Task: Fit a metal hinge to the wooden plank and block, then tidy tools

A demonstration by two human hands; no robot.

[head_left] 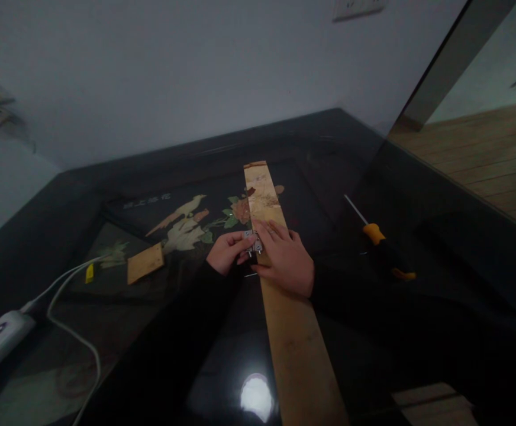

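Hands: left (228, 251) pinching one metal bracket (252, 241), right (286, 260) flat, open, on one plank (297, 343); one screwdriver (380, 239) nearby.

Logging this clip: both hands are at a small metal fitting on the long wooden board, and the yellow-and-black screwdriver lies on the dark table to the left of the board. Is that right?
Not quite. The head view shows the screwdriver lying to the right of the wooden board, not the left. The rest holds: left hand and right hand meet at the small metal fitting on the board, on the dark table.
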